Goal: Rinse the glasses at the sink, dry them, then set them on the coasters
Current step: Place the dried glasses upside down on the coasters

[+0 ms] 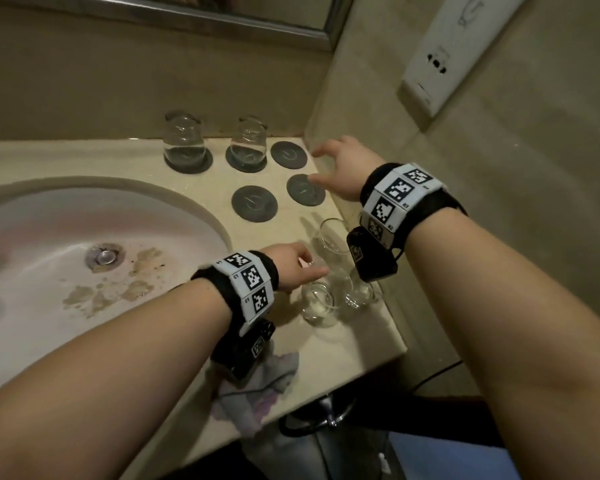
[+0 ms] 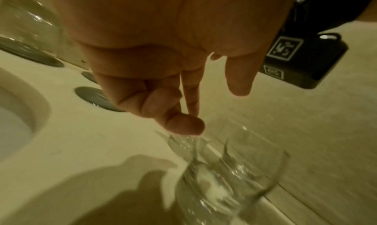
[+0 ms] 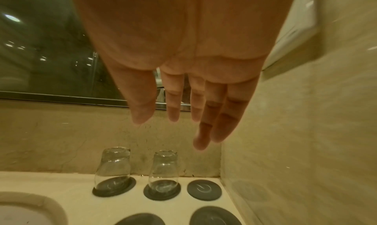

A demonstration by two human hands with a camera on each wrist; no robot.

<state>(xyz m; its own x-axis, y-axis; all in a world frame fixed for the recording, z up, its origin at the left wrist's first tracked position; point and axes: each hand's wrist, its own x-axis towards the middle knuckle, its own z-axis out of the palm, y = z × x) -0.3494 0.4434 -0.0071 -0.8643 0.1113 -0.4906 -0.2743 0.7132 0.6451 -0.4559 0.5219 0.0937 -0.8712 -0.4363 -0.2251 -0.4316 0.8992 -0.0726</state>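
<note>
Near glasses (image 2: 230,180) motion-blurred — left hand's (image 2: 163,67) contact unclear.
</note>
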